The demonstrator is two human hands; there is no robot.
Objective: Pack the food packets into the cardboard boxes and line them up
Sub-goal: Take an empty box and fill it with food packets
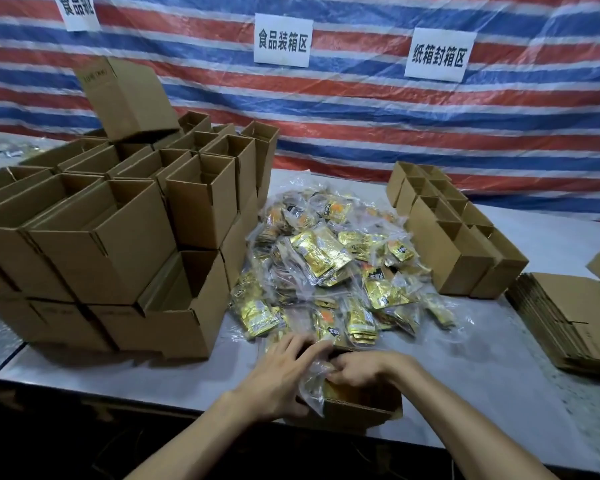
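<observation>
A heap of gold and orange food packets (pixel 329 265) in clear wrap lies in the middle of the table. At the table's front edge stands an open cardboard box (pixel 357 407). Both my hands are over it. My left hand (pixel 284 372) lies flat with straight fingers on a clear-wrapped bundle of packets (pixel 314 382) at the box's left rim. My right hand (pixel 357 370) has its fingers curled down onto the same bundle inside the box. Most of the box's inside is hidden by my hands.
Stacked open empty boxes (pixel 118 220) fill the left of the table. A row of open boxes (pixel 461 244) stands at the right, beyond the heap. Flat folded cartons (pixel 575 317) lie stacked at the far right. A striped tarp with paper signs hangs behind.
</observation>
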